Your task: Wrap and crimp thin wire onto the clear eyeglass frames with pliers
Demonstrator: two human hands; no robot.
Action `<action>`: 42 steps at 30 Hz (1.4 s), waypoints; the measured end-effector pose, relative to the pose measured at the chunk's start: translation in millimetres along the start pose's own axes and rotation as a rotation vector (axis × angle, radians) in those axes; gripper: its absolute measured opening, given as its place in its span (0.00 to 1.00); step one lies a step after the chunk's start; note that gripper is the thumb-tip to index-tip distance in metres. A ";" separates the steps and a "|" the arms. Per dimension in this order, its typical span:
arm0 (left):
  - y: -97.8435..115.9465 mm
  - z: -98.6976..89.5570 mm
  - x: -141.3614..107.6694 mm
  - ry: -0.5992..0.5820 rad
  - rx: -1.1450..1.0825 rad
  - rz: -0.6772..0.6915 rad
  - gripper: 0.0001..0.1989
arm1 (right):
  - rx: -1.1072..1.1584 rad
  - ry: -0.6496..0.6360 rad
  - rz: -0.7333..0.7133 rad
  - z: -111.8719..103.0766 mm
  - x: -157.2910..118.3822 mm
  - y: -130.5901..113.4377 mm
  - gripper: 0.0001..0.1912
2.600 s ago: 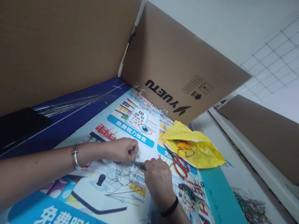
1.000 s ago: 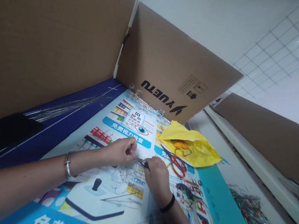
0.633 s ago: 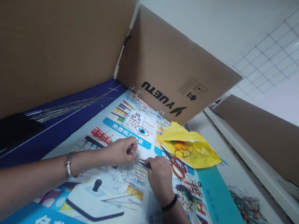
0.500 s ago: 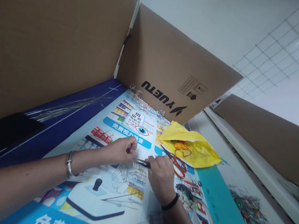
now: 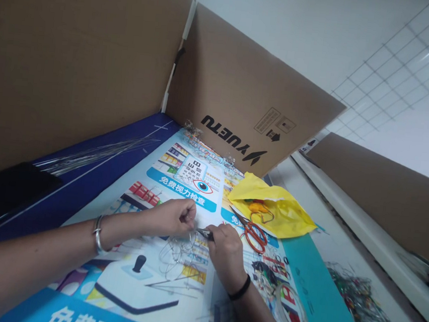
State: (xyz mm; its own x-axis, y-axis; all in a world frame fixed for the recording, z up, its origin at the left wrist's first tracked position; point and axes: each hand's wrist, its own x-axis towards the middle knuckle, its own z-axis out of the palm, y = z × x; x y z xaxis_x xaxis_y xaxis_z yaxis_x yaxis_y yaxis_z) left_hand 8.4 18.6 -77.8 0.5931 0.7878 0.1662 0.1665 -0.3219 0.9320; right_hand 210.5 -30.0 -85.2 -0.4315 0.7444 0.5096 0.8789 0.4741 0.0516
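Note:
My left hand (image 5: 176, 217) is closed in a pinch on thin silvery wire (image 5: 178, 254), whose loose loops hang below the fingers over the printed poster sheet. Wrapped around the handles of a pair of pliers (image 5: 203, 233) is my right hand (image 5: 226, 251). The pliers' dark jaws point left and meet the wire close to my left fingertips; whether they grip it cannot be made out. Orange-handled scissors (image 5: 255, 236) lie just beyond my right hand, blades toward the upper left. Several straight thin wires (image 5: 172, 283) rest on the poster below my hands.
A yellow bag (image 5: 274, 207) with orange material inside lies past the scissors. Long straight wires (image 5: 97, 155) lie at the left. Cardboard panels (image 5: 260, 79) wall the back and left. A clear round container (image 5: 291, 307) and tangled coloured wire (image 5: 357, 296) are at the right.
My right hand and the pliers have shifted slightly left and tilted a little. My left hand stays almost in place, still pinching the wire. The whole view has shifted slightly.

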 end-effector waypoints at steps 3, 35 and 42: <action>0.9 -0.2 -0.5 -0.038 -0.075 -0.034 0.07 | 0.007 0.001 0.000 -0.2 -0.2 0.3 0.10; 12.5 -0.1 -3.9 0.048 0.204 0.064 0.03 | -0.324 -0.057 -0.096 -16.7 6.1 -1.1 0.10; 11.2 1.4 -3.4 0.069 0.213 0.047 0.05 | -0.416 -0.061 -0.091 -24.7 9.2 -6.7 0.11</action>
State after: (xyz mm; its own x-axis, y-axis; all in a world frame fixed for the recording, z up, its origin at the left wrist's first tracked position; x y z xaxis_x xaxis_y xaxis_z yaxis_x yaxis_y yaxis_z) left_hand 9.4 11.5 -68.4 0.5503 0.8009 0.2359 0.3068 -0.4567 0.8350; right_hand 205.7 -37.9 -59.7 -0.5111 0.7409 0.4357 0.8385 0.3186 0.4420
